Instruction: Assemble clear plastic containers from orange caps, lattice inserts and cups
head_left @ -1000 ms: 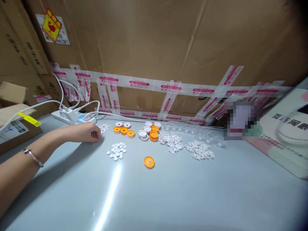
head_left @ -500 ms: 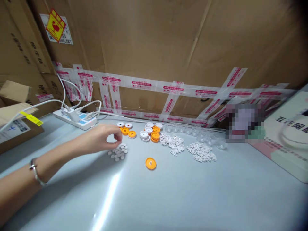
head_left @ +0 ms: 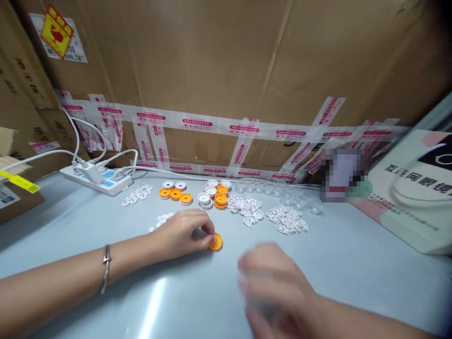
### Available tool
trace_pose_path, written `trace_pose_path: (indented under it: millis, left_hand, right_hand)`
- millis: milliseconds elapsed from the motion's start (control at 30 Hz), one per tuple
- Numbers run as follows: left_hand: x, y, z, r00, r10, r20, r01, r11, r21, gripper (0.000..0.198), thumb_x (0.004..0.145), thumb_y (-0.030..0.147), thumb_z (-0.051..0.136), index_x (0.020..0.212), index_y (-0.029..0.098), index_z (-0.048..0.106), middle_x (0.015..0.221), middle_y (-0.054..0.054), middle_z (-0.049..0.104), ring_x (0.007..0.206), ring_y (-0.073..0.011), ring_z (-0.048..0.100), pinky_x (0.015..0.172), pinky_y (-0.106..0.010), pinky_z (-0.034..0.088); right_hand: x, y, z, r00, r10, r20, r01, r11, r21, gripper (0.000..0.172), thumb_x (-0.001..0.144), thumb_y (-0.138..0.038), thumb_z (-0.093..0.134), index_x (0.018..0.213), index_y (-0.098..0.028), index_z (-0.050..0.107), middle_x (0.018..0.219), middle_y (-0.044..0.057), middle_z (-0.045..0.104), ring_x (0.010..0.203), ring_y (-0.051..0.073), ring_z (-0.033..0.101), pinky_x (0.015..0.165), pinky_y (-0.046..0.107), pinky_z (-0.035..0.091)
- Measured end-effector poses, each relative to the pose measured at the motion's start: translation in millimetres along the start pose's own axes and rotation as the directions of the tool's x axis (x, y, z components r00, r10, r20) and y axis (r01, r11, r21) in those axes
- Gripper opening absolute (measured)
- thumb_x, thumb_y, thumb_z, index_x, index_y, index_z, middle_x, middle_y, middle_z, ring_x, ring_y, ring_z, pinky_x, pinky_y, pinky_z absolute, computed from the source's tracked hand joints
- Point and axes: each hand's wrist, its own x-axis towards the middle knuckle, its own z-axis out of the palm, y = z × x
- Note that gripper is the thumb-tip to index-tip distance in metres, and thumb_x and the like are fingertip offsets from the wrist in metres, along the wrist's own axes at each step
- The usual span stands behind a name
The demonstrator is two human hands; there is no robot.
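Observation:
My left hand [head_left: 185, 231] reaches across the grey table [head_left: 353, 263], fingers pinched together and touching the left edge of a lone orange round cap [head_left: 216, 242]. What the pinch holds is too small to see. Small white discs [head_left: 160, 220] lie just behind that hand. My right hand [head_left: 273, 287] comes in from the lower right, blurred by motion, its fingers not readable. Behind lie orange and white caps [head_left: 175, 192], a second cluster of caps [head_left: 216, 196] and white lacy pieces [head_left: 286, 220].
A white power strip [head_left: 97, 179] with plugs and cables lies at the back left. Taped cardboard [head_left: 226, 84] walls the back. A printed box [head_left: 413, 188] stands at the right, clear small cups [head_left: 282, 194] along the wall, and a cardboard box [head_left: 14, 193] at the far left.
My left hand has moved right from the white discs to the lone orange cap. My right hand has entered the view from the lower right. The camera has shifted slightly.

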Motion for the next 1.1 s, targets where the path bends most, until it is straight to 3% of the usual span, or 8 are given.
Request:
trace_pose_path:
  millis: [67,200,300,433,667,1100]
  left_hand:
    - [-1,-2,2.7,1.0,-0.011,0.003,0.011,1.0,-0.015,0.006,0.077,0.016,0.054,0.075,0.016,0.06,0.071,-0.002,0.064,0.066,-0.0129,0.057,0.06,-0.023,0.044]
    - [-1,-3,7.7,0.999,-0.032,0.001,0.032,0.999,-0.044,0.007,0.076,0.015,0.054,0.074,0.016,0.06,0.07,-0.002,0.063,0.063,-0.0121,0.056,0.058,-0.022,0.044]
    - [-2,-4,10.1,0.999,-0.04,-0.021,0.039,0.999,-0.037,0.008,0.076,0.015,0.053,0.074,0.016,0.061,0.069,-0.002,0.063,0.062,-0.0117,0.056,0.057,-0.022,0.045]
    - [-3,-7,11.7,0.993,-0.074,-0.096,0.073,0.997,-0.019,0.008,0.076,0.015,0.054,0.074,0.017,0.061,0.07,-0.002,0.063,0.063,-0.0117,0.057,0.057,-0.021,0.045]
    - [0,-12,15.4,0.98,-0.086,-0.181,0.095,0.995,0.037,0.008,0.078,0.016,0.054,0.073,0.016,0.06,0.068,-0.001,0.063,0.062,-0.0118,0.057,0.056,-0.022,0.045]
    - [1,-15,19.4,0.988,0.096,-0.124,-0.077,0.986,0.148,0.012,0.083,0.015,0.05,0.077,0.016,0.06,0.074,-0.004,0.065,0.069,-0.0142,0.058,0.064,-0.024,0.046]
  right_hand:
    - [21,13,2,0.999,0.009,-0.053,-0.007,1.0,0.031,0.032,0.08,-0.024,0.057,0.11,-0.027,0.048,0.099,0.005,0.058,0.092,0.021,0.056,0.081,0.037,0.048]
    - [39,29,11,0.976,0.193,0.103,-0.2,0.978,0.057,0.035,0.072,-0.02,0.065,0.103,-0.02,0.051,0.093,0.006,0.056,0.086,0.019,0.055,0.075,0.033,0.048]
    - [42,36,18,0.958,0.246,0.148,-0.254,0.966,0.037,0.028,0.07,-0.019,0.065,0.096,-0.018,0.055,0.087,0.005,0.056,0.083,0.018,0.055,0.074,0.031,0.047]
    - [48,45,21,0.957,0.256,0.134,-0.264,0.963,0.044,0.016,0.073,-0.019,0.063,0.089,-0.018,0.06,0.082,0.003,0.057,0.077,0.015,0.053,0.071,0.028,0.045]
    - [53,52,23,0.963,0.249,0.101,-0.257,0.964,0.071,0.015,0.072,-0.018,0.064,0.088,-0.018,0.062,0.08,0.002,0.056,0.075,0.014,0.053,0.068,0.026,0.045]
    - [50,57,22,0.971,0.21,0.118,-0.221,0.971,0.088,0.018,0.073,-0.018,0.064,0.091,-0.016,0.063,0.082,0.004,0.058,0.077,0.015,0.054,0.071,0.027,0.046]
